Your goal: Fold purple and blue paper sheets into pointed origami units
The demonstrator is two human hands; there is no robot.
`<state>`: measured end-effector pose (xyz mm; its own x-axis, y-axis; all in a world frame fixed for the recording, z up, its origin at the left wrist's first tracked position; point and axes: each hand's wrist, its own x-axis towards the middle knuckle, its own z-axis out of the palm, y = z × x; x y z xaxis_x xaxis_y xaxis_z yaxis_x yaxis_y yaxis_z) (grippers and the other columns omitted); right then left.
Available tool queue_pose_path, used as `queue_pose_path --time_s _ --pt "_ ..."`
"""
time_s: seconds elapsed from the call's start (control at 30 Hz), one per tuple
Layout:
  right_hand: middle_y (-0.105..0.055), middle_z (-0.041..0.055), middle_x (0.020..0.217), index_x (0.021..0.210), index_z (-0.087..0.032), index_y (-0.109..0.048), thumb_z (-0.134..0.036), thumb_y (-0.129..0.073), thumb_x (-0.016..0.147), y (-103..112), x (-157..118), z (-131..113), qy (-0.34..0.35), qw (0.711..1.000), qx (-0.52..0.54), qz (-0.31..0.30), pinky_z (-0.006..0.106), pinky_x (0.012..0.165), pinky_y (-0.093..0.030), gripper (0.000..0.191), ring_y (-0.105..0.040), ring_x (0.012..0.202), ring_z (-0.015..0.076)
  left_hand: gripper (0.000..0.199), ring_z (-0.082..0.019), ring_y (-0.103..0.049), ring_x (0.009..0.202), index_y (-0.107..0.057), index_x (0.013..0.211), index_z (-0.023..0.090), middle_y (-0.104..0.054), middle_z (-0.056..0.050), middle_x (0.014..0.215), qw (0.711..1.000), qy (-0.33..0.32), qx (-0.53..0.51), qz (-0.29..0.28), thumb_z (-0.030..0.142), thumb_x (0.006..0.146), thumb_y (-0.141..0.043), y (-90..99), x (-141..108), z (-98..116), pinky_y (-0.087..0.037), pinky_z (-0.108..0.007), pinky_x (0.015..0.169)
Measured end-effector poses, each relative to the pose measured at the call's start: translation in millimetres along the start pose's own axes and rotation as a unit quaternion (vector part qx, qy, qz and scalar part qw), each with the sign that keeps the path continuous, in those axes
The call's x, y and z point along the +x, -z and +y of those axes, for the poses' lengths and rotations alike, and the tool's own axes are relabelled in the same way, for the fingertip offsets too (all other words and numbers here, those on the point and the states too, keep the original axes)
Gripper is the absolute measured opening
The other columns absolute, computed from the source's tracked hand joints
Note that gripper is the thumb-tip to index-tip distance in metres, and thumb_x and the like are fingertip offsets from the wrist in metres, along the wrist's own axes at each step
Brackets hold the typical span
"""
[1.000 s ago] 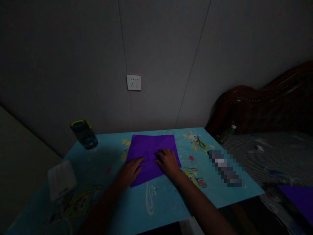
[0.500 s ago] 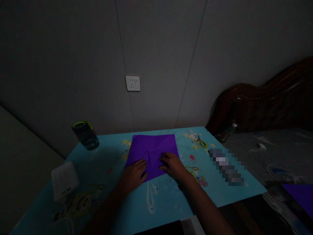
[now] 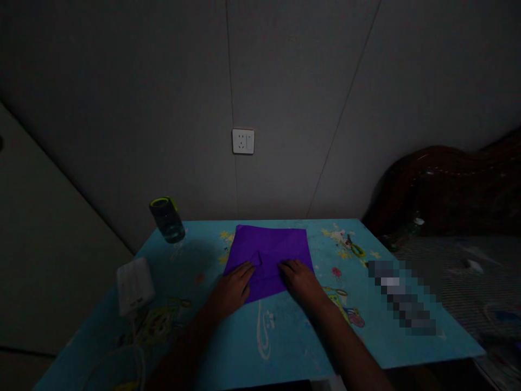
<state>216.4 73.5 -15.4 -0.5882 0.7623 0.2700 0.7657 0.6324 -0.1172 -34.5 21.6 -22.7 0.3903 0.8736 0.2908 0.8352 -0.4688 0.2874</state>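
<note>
A purple sheet of paper (image 3: pixel 271 244) lies on the blue tabletop, with a small folded, triangular flap standing out near its middle. My left hand (image 3: pixel 232 288) rests on the paper's near left part, fingers stretched out and lying flat beside the flap. On the near right part lies my right hand (image 3: pixel 301 279), its fingers extended on the paper with a slight bend and apart from the left hand. Neither hand grips anything that I can see. The paper under both palms is hidden.
A dark water bottle (image 3: pixel 167 220) stands back left on the table (image 3: pixel 301 347). Nearer is a white box-shaped device (image 3: pixel 135 286) with a cable. Green-handled scissors (image 3: pixel 356 248) lie back right, above a pixelated object (image 3: pixel 401 298). A bed with a dark headboard (image 3: pixel 439 174) stands to the right.
The camera view has turned left, so everything appears further right. My right hand has shifted slightly nearer the paper's front edge, its fingers flatter. The left hand stays by the flap.
</note>
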Motion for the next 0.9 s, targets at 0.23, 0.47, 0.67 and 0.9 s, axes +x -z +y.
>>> queue_pose_path --time_s 0.23,0.47,0.67,0.9 --pt "-0.068 0.0158 0.114 0.124 -0.015 -0.063 -0.012 -0.051 0.09 -2 2 -4 -0.063 0.998 0.011 0.029 0.042 0.092 -0.046 0.036 -0.061 0.101 0.0297 0.047 -0.023 -0.058 0.122 -0.058 0.129 0.017 -0.061 -0.012 0.133 0.983 0.099 -0.139 0.076 0.007 0.086 -0.041 -4.3 0 -15 -0.045 -0.043 0.106" --pt "-0.068 0.0131 0.113 0.121 -0.017 -0.061 -0.008 -0.043 0.089 3 3 -6 -0.112 0.983 0.114 0.095 0.038 0.093 -0.046 0.039 -0.062 0.104 0.0262 0.036 -0.022 -0.061 0.113 -0.066 0.118 0.019 -0.068 -0.011 0.12 0.937 0.143 -0.272 0.164 0.015 0.088 -0.045 2.3 6 -10 -0.044 -0.043 0.106" --pt "-0.07 0.0093 0.102 0.112 -0.019 -0.061 -0.031 -0.043 0.095 6 4 -6 -0.169 0.932 0.271 0.172 0.035 0.084 -0.049 0.027 -0.065 0.093 0.0236 0.035 -0.024 -0.063 0.112 -0.066 0.116 0.019 -0.07 -0.009 0.118 0.877 0.196 -0.391 0.198 0.022 0.084 -0.053 3.1 9 -8 -0.046 -0.043 0.101" --pt "-0.069 0.0018 0.079 0.096 -0.019 -0.068 -0.041 -0.067 0.08 6 7 0 -0.268 0.766 0.54 0.223 0.03 0.067 -0.046 0.027 -0.061 0.073 0.02 0.04 -0.024 -0.069 0.099 -0.058 0.118 0.018 -0.071 -0.011 0.115 0.81 0.209 -0.516 0.186 0.028 0.079 -0.058 6.0 13 -5 -0.055 -0.034 0.08"
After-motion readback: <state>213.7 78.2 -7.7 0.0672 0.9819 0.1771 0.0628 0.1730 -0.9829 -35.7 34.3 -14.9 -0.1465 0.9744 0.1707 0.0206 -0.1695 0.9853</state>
